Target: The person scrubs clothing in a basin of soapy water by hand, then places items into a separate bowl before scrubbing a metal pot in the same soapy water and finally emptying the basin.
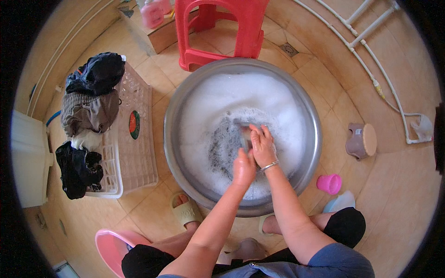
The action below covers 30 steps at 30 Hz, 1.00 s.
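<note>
A large round metal basin (314, 137) holds water covered with white suds (243, 87). Over its middle, my left hand (244, 166) and my right hand (263, 146) are close together, wet, with a silver bangle on the right wrist. Between and just beyond them is a blurred greyish piece, perhaps cloth (246, 133), at the foam's surface. The right hand's fingers bend over this piece. How the left fingers sit on it is blurred. Darker water with bubbles shows to the left of the hands. What lies under the suds is hidden.
Left stands a white plastic laundry basket (139, 166) with dark and grey clothes (94, 107) over its rim. A red plastic stool (222, 55) is beyond the basin. A small brown stool (358, 142) and pink cup (329, 184) stand right, a pink basin (104, 246) lower left.
</note>
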Each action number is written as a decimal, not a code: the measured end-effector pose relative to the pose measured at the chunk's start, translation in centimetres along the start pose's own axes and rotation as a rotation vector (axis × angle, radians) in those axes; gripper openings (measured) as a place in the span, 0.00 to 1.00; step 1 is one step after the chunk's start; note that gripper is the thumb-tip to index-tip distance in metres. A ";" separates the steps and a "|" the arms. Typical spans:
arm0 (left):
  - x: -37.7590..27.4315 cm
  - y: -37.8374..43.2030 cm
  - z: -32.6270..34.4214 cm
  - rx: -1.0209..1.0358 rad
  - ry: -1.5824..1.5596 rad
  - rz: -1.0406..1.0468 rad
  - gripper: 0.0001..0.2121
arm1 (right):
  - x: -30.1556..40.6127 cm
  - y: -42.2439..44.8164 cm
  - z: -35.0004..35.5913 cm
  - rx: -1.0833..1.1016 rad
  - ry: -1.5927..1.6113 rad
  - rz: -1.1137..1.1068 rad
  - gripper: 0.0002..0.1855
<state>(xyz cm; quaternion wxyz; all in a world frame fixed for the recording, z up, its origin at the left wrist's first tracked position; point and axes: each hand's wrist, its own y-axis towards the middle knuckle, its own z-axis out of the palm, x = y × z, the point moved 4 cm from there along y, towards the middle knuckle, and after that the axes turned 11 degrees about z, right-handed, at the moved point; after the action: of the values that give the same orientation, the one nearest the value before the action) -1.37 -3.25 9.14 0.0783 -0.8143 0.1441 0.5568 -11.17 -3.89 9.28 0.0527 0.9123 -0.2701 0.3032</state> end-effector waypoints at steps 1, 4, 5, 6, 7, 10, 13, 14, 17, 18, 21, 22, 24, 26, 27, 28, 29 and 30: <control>0.2 -0.4 1.1 0.096 0.060 0.073 0.07 | 0.4 -0.4 0.1 0.009 0.005 -0.005 0.24; 1.6 -2.6 3.9 0.481 0.061 0.106 0.11 | -0.4 -1.1 0.2 0.125 0.031 0.156 0.26; 2.2 -3.6 4.9 0.655 0.086 0.091 0.14 | -1.2 -0.5 0.0 0.121 0.032 0.158 0.26; 2.6 -4.5 5.2 0.666 0.084 0.095 0.14 | -3.1 0.2 0.0 0.198 -0.073 0.320 0.25; 3.4 -5.8 5.2 0.781 0.003 0.029 0.18 | -4.8 0.4 0.2 0.278 -0.173 0.478 0.24; 6.9 -6.8 2.9 1.264 0.330 0.035 0.29 | -7.8 0.6 0.8 0.257 -0.330 0.343 0.22; 7.1 -4.2 0.4 1.325 0.994 0.134 0.27 | -10.9 -0.3 1.6 0.209 -0.187 0.267 0.21; 9.1 -3.5 0.5 1.221 1.212 0.326 0.23 | -12.2 0.0 2.3 0.228 -0.170 0.249 0.20; 5.8 0.3 -1.6 0.738 1.208 0.720 0.16 | -12.7 0.1 3.1 0.321 -0.123 0.257 0.22; 6.2 0.7 -1.7 0.743 1.210 0.717 0.16 | -12.4 0.1 3.3 0.325 -0.120 0.258 0.22; 6.5 2.0 -4.3 0.036 0.622 0.455 0.10 | -11.0 -0.3 4.3 0.361 -0.208 0.281 0.25; 8.0 2.2 -4.6 0.078 0.537 0.097 0.08 | -8.9 -0.3 3.6 0.155 -0.389 0.020 0.23; 9.5 1.7 -5.0 0.117 0.442 -0.261 0.07 | -5.2 -1.4 2.5 -0.068 -0.523 -0.357 0.20; 9.4 1.3 -5.1 0.150 0.428 -0.288 0.08 | -5.9 -2.2 5.0 0.080 -0.415 -0.139 0.21; 9.2 1.1 -5.1 0.168 0.422 -0.300 0.08 | -6.7 -2.4 6.4 0.219 -0.303 0.083 0.22; 8.7 0.9 -4.9 0.171 0.424 -0.302 0.08 | -8.1 -2.8 7.6 0.377 -0.268 0.460 0.21; 8.1 0.5 -4.2 0.229 0.448 -0.287 0.08 | -8.3 -2.7 8.7 0.380 -0.268 0.462 0.21; 7.0 0.3 -3.8 0.281 0.478 -0.267 0.08 | -7.8 -2.3 9.7 0.303 -0.496 0.349 0.16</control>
<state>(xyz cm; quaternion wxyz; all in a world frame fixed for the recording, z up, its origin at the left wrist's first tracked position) 4.27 -5.67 4.04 0.2263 -0.9151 0.1259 0.3089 -10.09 -0.84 -2.93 -0.2035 0.8958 -0.3786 0.1131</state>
